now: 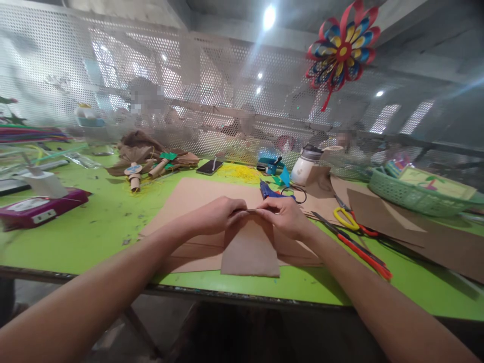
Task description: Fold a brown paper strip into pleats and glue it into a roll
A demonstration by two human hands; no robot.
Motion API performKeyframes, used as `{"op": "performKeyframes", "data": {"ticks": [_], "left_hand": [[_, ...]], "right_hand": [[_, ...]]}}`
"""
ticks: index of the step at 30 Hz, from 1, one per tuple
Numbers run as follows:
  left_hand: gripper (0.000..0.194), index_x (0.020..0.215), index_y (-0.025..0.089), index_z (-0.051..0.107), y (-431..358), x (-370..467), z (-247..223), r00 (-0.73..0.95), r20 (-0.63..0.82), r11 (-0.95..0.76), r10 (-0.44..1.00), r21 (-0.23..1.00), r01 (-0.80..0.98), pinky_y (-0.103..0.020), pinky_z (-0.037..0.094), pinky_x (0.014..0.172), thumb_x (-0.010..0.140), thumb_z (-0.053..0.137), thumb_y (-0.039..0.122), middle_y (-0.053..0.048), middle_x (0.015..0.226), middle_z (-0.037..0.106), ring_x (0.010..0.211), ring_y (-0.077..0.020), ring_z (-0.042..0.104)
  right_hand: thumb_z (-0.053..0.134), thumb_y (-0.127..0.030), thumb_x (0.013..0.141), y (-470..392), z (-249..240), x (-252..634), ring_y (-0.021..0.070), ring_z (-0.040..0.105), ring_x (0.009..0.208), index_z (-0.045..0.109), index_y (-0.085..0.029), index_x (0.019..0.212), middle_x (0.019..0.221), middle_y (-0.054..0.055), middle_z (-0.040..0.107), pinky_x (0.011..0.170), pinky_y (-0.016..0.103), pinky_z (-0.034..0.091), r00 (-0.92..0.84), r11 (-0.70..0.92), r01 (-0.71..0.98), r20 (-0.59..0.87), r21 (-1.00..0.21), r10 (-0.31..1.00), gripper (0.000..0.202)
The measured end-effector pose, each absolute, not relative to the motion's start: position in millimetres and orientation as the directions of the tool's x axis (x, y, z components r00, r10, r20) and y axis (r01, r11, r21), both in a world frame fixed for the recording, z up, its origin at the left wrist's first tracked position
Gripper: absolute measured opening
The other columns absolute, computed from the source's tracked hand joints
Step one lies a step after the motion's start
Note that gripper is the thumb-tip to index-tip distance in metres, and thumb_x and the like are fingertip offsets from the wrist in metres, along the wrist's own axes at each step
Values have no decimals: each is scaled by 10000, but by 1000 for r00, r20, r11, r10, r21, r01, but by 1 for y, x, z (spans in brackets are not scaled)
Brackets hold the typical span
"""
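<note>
A piece of brown paper [249,252] hangs between my two hands, its lower end spread toward the table's front edge. My left hand [223,214] pinches its upper edge from the left, thumb and fingers pressed together. On the right, my right hand [285,214] pinches the same edge, close to the left fingertips. Larger brown sheets [189,196] lie in a stack under and behind both hands. Just behind my right hand is a blue glue gun [269,190], partly hidden.
Red-handled scissors [363,252] and yellow-handled scissors [346,219] lie right, beside dark brown sheets [449,237] and a green basket [427,194]. Behind are a phone [209,167], white bottle [304,169] and paper bundles [136,174]. A purple power strip [45,206] sits left on the green table [106,237].
</note>
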State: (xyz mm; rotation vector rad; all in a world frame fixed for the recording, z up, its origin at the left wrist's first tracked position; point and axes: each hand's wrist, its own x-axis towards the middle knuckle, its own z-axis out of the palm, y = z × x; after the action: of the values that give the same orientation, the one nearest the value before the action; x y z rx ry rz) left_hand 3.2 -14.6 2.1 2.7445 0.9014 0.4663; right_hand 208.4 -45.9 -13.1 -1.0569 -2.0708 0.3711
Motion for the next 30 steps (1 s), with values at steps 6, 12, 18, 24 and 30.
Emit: {"op": "performKeyframes", "data": {"ticks": [6,12,18,24,30], "left_hand": [[284,773,159,606,-14,1,6,777,206,-789,595,331,517,-213,301,521,881,407,330,5,622,599,527,-101,467],[293,733,151,614,-11,0,6,779,199,-782,594,369,502,-206,312,527,868,427,332,6,614,600,538,-98,477],[322,739,158,627,-2,-10,7,798,61,-724,600,465,510,-195,365,539,883,404,340,1,629,627,549,-100,533],[342,731,156,622,6,-15,5,829,34,-710,559,536,457,-192,390,530,891,397,360,-15,639,643,550,-102,564],[330,736,151,598,6,-16,5,791,39,-650,611,596,472,-185,414,502,890,405,371,-7,581,627,512,-103,586]], "right_hand": [[638,-342,757,-41,-13,213,103,507,550,691,-123,680,604,23,625,484,208,344,-336,545,558,430,-626,838,238],[690,-402,689,-38,-16,215,71,420,448,661,-110,640,507,-4,538,415,200,289,-275,407,480,307,-778,911,298],[627,-365,756,-33,-16,227,91,490,477,679,-107,736,533,7,567,465,218,367,-383,356,419,193,-835,903,263],[617,-360,764,-32,-13,235,99,507,479,677,-109,758,530,7,575,481,227,389,-393,387,434,216,-814,894,258],[639,-358,738,-33,-9,234,89,496,450,673,-103,764,497,-5,563,470,223,390,-345,340,424,198,-839,917,259]]}}
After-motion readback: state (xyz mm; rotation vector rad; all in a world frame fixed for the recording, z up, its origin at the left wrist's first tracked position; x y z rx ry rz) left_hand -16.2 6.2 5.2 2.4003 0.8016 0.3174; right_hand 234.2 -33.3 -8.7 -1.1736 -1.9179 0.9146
